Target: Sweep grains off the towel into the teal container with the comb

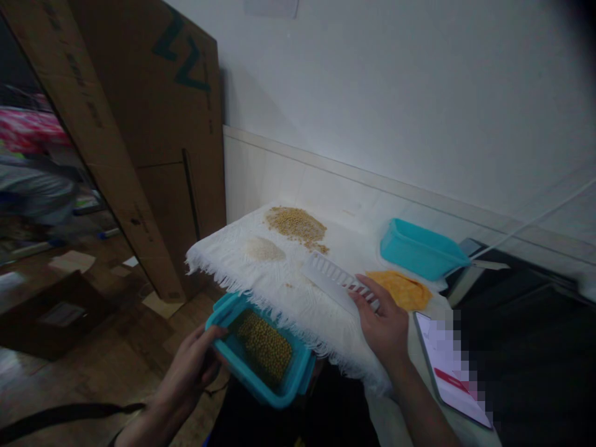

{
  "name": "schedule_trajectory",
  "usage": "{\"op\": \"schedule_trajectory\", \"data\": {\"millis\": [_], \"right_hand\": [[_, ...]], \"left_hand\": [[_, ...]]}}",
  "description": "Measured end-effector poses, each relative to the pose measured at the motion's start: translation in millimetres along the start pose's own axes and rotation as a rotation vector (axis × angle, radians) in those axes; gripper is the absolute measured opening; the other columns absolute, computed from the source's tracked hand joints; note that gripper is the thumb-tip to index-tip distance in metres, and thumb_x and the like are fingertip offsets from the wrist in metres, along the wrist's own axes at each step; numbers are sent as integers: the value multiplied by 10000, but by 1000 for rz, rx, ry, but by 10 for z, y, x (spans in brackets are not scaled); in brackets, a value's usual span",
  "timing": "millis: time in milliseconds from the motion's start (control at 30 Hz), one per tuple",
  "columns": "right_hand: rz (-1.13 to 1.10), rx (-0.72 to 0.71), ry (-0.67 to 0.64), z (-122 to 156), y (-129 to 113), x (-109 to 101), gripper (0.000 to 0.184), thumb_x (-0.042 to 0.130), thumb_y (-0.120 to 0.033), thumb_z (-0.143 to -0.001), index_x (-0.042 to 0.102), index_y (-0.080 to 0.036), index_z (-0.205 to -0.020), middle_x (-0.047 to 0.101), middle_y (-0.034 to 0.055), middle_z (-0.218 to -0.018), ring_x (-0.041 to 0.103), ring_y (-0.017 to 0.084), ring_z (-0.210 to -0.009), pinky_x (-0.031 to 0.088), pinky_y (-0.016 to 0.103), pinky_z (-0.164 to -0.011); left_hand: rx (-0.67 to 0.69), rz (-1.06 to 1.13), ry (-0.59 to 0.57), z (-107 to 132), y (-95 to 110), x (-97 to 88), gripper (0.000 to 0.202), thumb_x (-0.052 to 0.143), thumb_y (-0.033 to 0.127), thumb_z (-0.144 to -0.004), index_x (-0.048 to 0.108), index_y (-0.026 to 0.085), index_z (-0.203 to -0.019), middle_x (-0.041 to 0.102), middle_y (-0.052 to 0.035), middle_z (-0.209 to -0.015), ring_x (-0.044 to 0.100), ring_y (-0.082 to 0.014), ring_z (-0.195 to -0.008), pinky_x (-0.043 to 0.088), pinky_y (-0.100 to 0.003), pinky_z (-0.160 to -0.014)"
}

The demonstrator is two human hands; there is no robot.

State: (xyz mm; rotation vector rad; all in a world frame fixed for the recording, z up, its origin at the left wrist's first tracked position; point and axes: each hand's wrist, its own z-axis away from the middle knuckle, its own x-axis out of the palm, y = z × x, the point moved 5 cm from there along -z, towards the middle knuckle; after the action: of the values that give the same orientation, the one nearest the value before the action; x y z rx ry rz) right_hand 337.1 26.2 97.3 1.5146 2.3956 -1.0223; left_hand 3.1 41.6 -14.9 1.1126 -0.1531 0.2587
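Note:
My left hand (201,354) grips the left rim of a teal plastic container (279,394), thumb over the edge. Inside it lies a layer of yellow beans (263,347). The container is held just below the fringed front edge of a white cloth (298,292). My right hand (382,316) is closed around the near end of a white slotted plastic strip (333,279), whose far end rests on or just above the cloth. Beyond it sit a heap of yellow beans (298,225) and a smaller heap of pale fine grains (263,249).
A second teal container (419,251) stands at the table's back right, beside a crumpled orange cloth (410,290). A phone (451,372) lies at the right edge. A tall cardboard box (172,124) stands left of the table, and a lower box (51,313) is on the floor.

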Motion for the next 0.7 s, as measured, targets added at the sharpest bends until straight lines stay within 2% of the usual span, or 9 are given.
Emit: {"op": "schedule_trajectory", "data": {"millis": [167, 400, 567, 700], "right_hand": [[-22, 16, -2, 40, 1, -4, 286, 665, -427, -899, 790, -219, -1049, 810, 53, -877, 712, 167, -613, 558, 246, -550], [-20, 77, -25, 80, -38, -12, 285, 675, -420, -899, 789, -213, -1059, 796, 18, -764, 614, 121, -437, 498, 218, -448], [15, 39, 26, 96, -45, -27, 297, 670, -444, -908, 784, -215, -1058, 813, 37, -836, 691, 149, -532, 547, 231, -519], [26, 21, -1, 104, -49, -8, 289, 648, -448, -918, 784, -233, -1056, 806, 24, -798, 681, 154, -514, 534, 237, -485]], "left_hand": [[7, -18, 12, 15, 20, 10, 271, 733, 438, -634, 559, 230, -625, 424, 113, -357, 260, -26, -258, 154, -149, -304], [-13, -37, 25, 6, -12, -14, 271, 720, 441, -639, 544, 236, -617, 457, 91, -359, 267, -33, -254, 145, -155, -300], [9, -25, 2, -7, -11, -17, 263, 735, 425, -655, 561, 229, -638, 496, 75, -381, 281, -32, -262, 147, -152, -306], [21, -16, -7, -6, -14, -18, 273, 742, 436, -656, 568, 227, -637, 466, 91, -379, 270, -31, -261, 141, -154, -306]]}}
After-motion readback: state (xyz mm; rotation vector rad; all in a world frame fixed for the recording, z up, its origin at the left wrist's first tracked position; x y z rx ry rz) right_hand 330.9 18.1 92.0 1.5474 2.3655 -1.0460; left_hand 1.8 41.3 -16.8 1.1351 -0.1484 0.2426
